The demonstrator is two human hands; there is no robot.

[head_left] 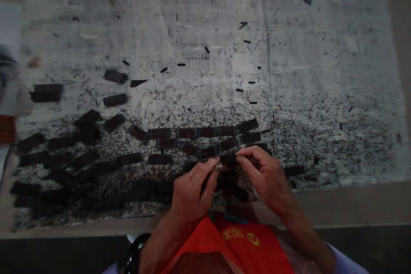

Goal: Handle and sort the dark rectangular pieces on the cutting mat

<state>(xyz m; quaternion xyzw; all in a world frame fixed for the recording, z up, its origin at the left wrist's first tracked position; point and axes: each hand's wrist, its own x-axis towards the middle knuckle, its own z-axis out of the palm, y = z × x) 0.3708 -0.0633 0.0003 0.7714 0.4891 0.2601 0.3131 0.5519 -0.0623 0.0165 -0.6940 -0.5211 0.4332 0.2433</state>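
Observation:
My left hand (pixel 195 186) and my right hand (pixel 268 176) are close together at the near side of the table. Between their fingertips is a small dark rectangular piece (pixel 228 158), pinched at its left end by my left thumb and finger and at its right end by my right. Its material is too dark to make out. Just beyond my fingers, similar dark pieces (pixel 207 132) lie end to end in uneven rows, some with a brownish middle. More dark pieces (pixel 150 188) are heaped left of my left hand. What lies under my palms is partly hidden.
A pale, stained sheet (pixel 205 4) covers the table, strewn with dark thread-like scraps (pixel 308 137). Small black slivers (pixel 181 64) are scattered farther back. Many dark pieces (pixel 86 171) spread across the left. A red apron (pixel 257 239) hangs at the table's near edge.

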